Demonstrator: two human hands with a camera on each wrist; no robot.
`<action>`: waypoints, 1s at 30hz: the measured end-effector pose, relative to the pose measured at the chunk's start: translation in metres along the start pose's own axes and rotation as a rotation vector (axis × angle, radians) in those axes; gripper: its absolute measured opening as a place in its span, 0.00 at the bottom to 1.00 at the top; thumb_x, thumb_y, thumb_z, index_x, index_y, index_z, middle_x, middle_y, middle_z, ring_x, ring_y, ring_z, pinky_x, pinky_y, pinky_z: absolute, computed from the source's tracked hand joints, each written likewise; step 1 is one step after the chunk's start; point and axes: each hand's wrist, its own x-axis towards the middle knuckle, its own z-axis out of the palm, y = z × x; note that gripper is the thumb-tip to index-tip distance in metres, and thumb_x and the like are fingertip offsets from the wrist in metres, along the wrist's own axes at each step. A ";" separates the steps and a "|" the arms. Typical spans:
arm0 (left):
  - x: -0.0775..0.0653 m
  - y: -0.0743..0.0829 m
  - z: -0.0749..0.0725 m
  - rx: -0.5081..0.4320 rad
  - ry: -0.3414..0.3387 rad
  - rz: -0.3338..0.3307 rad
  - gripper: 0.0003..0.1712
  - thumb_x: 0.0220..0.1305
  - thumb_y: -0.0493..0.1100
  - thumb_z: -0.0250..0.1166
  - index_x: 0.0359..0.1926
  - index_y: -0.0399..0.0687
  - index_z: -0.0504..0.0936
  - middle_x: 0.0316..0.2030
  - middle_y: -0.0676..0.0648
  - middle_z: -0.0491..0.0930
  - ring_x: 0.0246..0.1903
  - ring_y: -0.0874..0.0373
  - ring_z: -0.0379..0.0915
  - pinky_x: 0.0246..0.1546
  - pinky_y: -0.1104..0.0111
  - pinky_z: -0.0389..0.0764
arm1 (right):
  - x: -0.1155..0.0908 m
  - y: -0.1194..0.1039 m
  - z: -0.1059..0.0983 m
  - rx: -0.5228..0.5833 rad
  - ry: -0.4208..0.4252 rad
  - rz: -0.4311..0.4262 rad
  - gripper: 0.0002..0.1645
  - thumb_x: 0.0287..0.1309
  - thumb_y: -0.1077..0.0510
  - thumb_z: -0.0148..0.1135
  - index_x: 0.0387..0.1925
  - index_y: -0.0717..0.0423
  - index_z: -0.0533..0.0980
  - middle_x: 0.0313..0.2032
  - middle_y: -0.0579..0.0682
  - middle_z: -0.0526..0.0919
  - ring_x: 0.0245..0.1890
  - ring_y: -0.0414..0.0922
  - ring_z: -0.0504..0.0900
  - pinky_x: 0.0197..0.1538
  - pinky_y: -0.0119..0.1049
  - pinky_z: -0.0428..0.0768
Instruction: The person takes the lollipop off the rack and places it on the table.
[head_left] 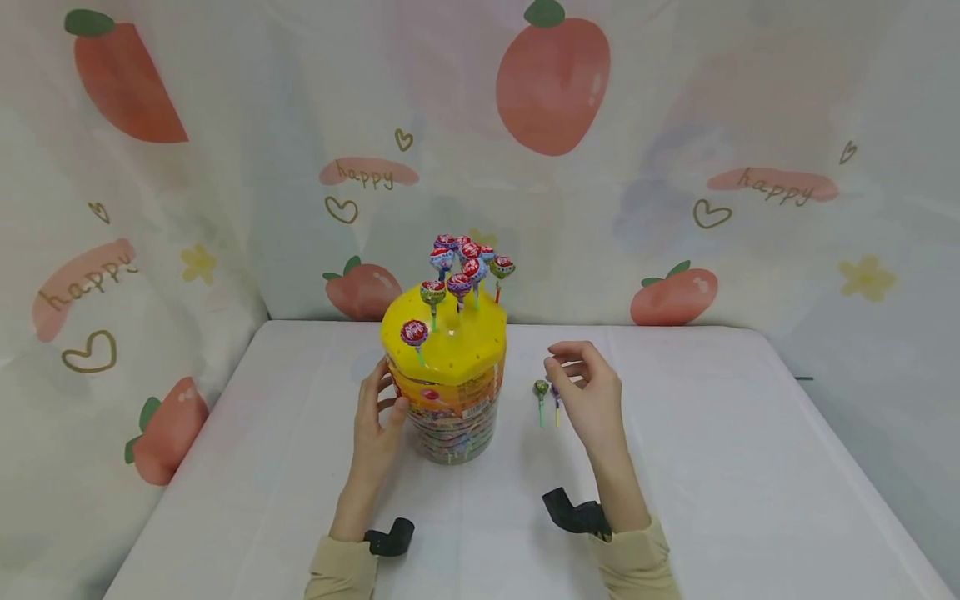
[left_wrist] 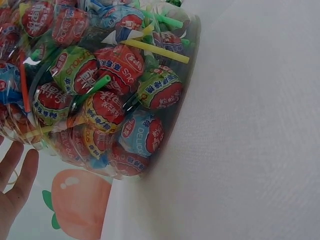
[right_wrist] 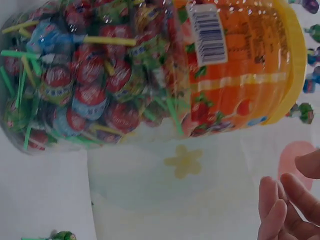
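Observation:
A clear jar full of wrapped lollipops stands upright on the table, under a yellow lid. Several lollipops stick up out of holes in that lid. Around the jar's left side, my left hand rests with spread, slightly bent fingers; the left wrist view shows its fingertips right at the plastic. To the right of the jar, my right hand hovers with loosely bent, empty fingers. Below its thumb lie a green-wrapped lollipop and a purple one, the latter partly hidden by the hand.
The white-covered table reaches back to a printed cloth backdrop. One lollipop leans at the lid's front left, apart from the cluster. Black wrist mounts sit on both forearms.

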 end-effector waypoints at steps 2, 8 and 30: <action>0.000 -0.001 0.000 0.000 0.000 0.002 0.35 0.68 0.51 0.56 0.73 0.58 0.56 0.64 0.46 0.66 0.62 0.57 0.63 0.55 0.48 0.74 | -0.005 -0.008 0.002 0.060 -0.021 -0.022 0.11 0.59 0.60 0.63 0.44 0.57 0.79 0.37 0.53 0.80 0.31 0.35 0.79 0.33 0.25 0.75; 0.000 0.000 0.000 -0.004 0.000 -0.005 0.36 0.68 0.47 0.57 0.73 0.55 0.56 0.64 0.44 0.66 0.61 0.57 0.62 0.56 0.47 0.74 | -0.020 -0.027 0.011 0.151 -0.061 -0.128 0.11 0.59 0.61 0.63 0.44 0.56 0.79 0.37 0.51 0.81 0.33 0.38 0.80 0.37 0.26 0.76; 0.001 0.003 0.000 0.017 0.005 -0.005 0.36 0.68 0.45 0.57 0.73 0.51 0.55 0.64 0.41 0.65 0.62 0.51 0.63 0.56 0.46 0.74 | -0.026 -0.075 0.038 0.131 -0.165 -0.473 0.20 0.53 0.67 0.66 0.49 0.61 0.75 0.45 0.53 0.81 0.45 0.45 0.79 0.48 0.33 0.81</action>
